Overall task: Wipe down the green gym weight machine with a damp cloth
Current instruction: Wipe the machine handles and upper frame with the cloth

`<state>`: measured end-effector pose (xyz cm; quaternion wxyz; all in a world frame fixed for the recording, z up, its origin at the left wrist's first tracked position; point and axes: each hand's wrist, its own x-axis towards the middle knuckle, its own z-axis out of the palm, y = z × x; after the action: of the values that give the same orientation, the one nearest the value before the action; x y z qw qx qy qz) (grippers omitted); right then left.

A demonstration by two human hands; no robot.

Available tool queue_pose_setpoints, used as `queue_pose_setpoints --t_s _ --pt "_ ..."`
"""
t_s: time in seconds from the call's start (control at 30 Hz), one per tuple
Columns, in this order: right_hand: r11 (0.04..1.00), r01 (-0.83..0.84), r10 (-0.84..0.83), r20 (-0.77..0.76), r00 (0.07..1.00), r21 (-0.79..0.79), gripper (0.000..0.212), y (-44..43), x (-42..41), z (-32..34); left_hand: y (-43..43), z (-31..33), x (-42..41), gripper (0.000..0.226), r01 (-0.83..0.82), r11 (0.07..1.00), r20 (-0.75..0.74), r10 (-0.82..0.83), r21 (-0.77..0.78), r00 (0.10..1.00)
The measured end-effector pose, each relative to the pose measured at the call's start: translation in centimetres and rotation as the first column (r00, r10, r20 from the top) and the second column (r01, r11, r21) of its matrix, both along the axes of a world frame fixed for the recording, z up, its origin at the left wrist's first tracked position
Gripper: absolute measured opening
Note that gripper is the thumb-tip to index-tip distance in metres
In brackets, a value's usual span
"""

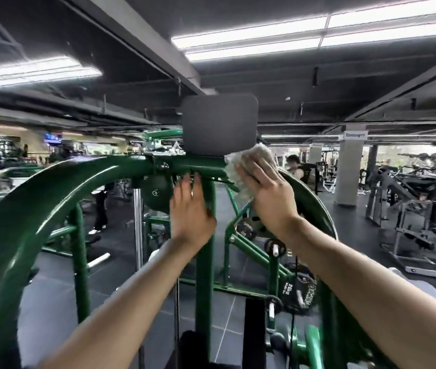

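Up at head height, we see the green weight machine (52,187) spread across the view, its curved top bar running from lower left to a black pad (219,123) at center. Our right hand (264,190) presses a pale damp cloth (246,158) flat against the bar's end just beside the pad's lower right corner, fingers (248,169) straight and spread over the fabric. Our left hand (190,209) rests on the green upright post (204,262) below the bar, fingers straight and close together. Behind the frame, a black weight plate (298,291) hangs low, and a white pillar (348,166) stands well apart to the right.
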<state>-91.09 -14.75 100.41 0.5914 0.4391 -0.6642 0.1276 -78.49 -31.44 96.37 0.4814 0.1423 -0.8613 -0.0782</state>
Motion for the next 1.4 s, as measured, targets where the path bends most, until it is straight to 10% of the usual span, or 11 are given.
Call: queue_pose_setpoints --t_s 0.27,0.73,1.17,1.4 --pt "0.909 0.152 -0.087 -0.179 0.980 0.389 0.056 -12.6 2.4 3.3 -2.9 1.3 0.9 0.079 -0.008 0.997 -0.086 0.015 0.077 0.996" --pt "0.991 0.033 -0.007 -0.194 0.981 0.130 0.052 -4.5 1.4 1.4 -0.4 1.9 1.6 0.061 0.162 0.986 -0.175 -0.155 0.027 0.972" --pt "0.963 0.024 -0.023 -0.006 1.000 0.270 0.026 -11.5 4.4 4.6 -0.8 3.5 1.8 0.060 0.200 0.957 -0.366 -0.113 0.210 0.924" --pt "0.991 0.043 -0.066 0.182 0.981 0.128 0.042 -2.1 2.9 4.1 5.4 5.7 -0.7 0.078 0.263 0.965 -0.181 -0.256 0.015 0.950"
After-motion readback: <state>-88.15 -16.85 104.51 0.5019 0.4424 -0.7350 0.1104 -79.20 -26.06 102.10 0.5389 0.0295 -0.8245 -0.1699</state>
